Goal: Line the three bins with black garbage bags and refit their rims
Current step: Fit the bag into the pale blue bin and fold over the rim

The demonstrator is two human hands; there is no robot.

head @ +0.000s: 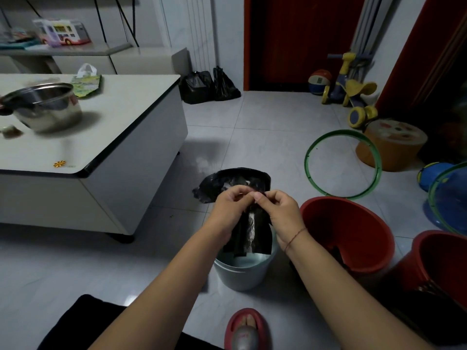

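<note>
Head view: I see left hand (233, 205) and right hand (276, 210) pinching black garbage bag (252, 236) edge, likely parting mouth; grey bin (240, 276) at 6 o'clock.

No text reads clearly. Print on the toy bus (62, 31), a red label (74, 99) on the pot (48, 109) and a sticker (59, 163) on the tabletop (118, 114) are all too blurred.

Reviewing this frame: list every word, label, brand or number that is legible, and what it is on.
No text can be read.
Red label on the steel pot: blurred.
Print on the green packet: blurred.
Mark beside the gold sticker on the table: too small.
Red mark on the slipper: blurred.
Markings on the toy bus: blurred.
</note>
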